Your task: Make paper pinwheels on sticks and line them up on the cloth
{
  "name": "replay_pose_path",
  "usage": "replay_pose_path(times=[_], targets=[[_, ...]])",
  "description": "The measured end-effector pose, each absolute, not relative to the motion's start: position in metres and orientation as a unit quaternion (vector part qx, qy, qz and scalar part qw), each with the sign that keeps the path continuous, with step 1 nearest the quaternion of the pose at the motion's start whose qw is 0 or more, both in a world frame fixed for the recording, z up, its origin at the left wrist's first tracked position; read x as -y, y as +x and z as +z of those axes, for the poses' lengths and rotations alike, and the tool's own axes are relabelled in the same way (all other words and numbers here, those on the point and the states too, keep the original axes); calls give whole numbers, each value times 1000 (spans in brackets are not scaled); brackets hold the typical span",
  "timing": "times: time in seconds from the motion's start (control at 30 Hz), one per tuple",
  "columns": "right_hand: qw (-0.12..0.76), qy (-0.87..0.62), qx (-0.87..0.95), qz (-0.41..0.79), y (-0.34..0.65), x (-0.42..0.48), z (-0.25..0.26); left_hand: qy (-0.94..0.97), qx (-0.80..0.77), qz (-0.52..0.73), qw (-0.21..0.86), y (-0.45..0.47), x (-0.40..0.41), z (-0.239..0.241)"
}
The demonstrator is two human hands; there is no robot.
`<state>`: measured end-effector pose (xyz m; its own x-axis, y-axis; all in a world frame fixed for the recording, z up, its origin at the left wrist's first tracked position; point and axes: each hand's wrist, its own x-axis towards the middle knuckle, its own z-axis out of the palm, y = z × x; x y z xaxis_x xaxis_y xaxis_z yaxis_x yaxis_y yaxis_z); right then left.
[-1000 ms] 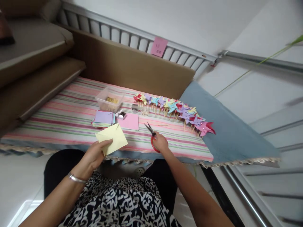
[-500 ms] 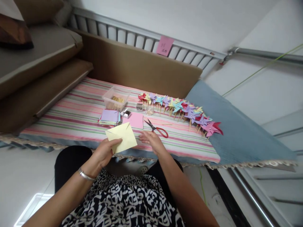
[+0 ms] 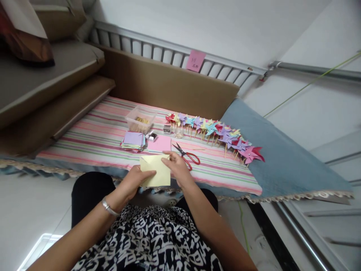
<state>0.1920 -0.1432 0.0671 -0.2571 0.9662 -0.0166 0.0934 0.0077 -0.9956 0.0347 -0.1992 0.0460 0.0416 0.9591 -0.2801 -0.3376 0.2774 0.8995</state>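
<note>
A square of pale yellow paper [image 3: 155, 176] is held over the front edge of the cloth, slits showing near its upper corners. My left hand [image 3: 134, 180] pinches its left side, thumb lying on top. At the upper right corner my right hand [image 3: 178, 168] grips the sheet between thumb and fingers. Just beyond the right hand lie scissors with red handles [image 3: 188, 155], blades apart. Behind the sheet is a pink paper stack [image 3: 160, 144], and to its left a stack of coloured squares topped with purple [image 3: 133, 139].
A clear plastic box [image 3: 140, 119] holds thin sticks. Small metal and dark pieces and a little clear container [image 3: 178, 132] stand near it. A row of paper pinwheels [image 3: 224, 137] curves along the right. Cardboard [image 3: 169, 84] backs the striped cloth [image 3: 93, 124].
My right hand has come left and taken hold of the yellow paper's upper right corner. The left hand has moved the sheet slightly right and turned it straighter.
</note>
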Motion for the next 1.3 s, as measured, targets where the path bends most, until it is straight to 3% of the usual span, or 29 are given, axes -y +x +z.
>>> replay_pose_path(times=[0.07, 0.17, 0.27, 0.37, 0.6, 0.7, 0.87, 0.93, 1.03, 1.3], targets=[[438, -464, 669, 381, 195, 145, 79, 393, -517, 478, 591, 33, 199, 45], [376, -402, 799, 243, 199, 151, 98, 562, -564, 434, 421, 30, 198, 45], [276, -360, 862, 225, 195, 160, 105, 683, -568, 377, 260, 30, 199, 45], [245, -361, 867, 241, 190, 167, 100, 725, -564, 337, 206, 31, 200, 44], [376, -415, 781, 278, 194, 159, 82, 682, -558, 455, 129, 26, 207, 51], [448, -440, 738, 248, 199, 154, 79, 611, -549, 535, 197, 27, 217, 59], [490, -358, 790, 91, 204, 162, 75, 322, -434, 513, 667, 34, 227, 69], [469, -306, 827, 53, 204, 168, 69, 213, -341, 496, 770, 36, 225, 71], [439, -258, 860, 29, 203, 176, 56, 146, -293, 540, 776, 40, 219, 70], [393, -258, 883, 11, 202, 183, 32, 75, -348, 627, 693, 51, 209, 58]])
